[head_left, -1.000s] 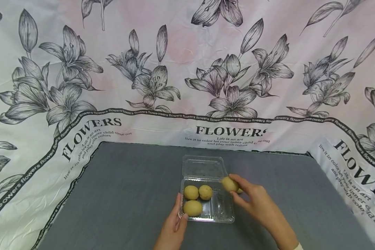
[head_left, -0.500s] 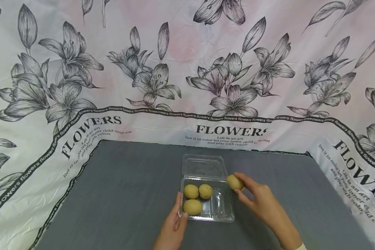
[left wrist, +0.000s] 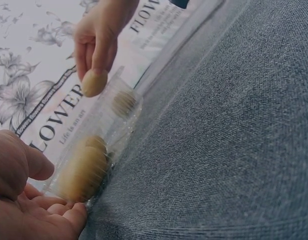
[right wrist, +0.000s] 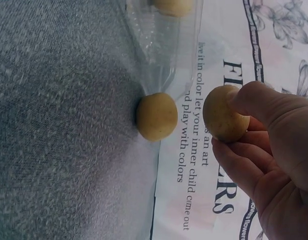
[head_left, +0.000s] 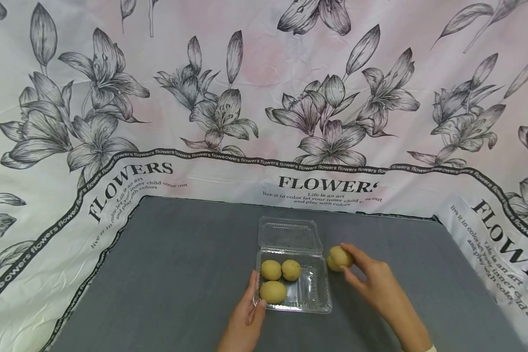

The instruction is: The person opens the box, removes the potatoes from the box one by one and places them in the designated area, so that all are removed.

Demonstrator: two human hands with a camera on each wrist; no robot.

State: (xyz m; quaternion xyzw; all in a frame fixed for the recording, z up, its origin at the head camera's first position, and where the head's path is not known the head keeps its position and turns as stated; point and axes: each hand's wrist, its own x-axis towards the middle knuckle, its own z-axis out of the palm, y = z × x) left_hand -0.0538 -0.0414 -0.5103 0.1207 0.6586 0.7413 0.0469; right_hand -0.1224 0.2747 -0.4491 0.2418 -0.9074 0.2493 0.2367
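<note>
My right hand (head_left: 380, 281) pinches a yellow potato (right wrist: 225, 114) between thumb and fingers, held above the table just right of a clear plastic clamshell box (head_left: 318, 291). Under it, on the table against the box's right side, rests a second potato (right wrist: 157, 116), mostly covered by the held one in the head view. The box lies with its lid (head_left: 289, 234) folded back. Three potatoes sit in its left half; one of them is the front potato (head_left: 273, 292). My left hand (head_left: 245, 320) grips the box's left edge, thumb at the front corner near that potato.
A dark grey cloth (head_left: 180, 274) covers the table. White fabric (head_left: 229, 183) printed with flowers and lettering rises behind it and along both sides. The right half of the box shows its bare ridged bottom.
My right hand has moved the held potato rightward, from over the box's right edge to over the potato on the table. The left hand keeps its grip on the box.
</note>
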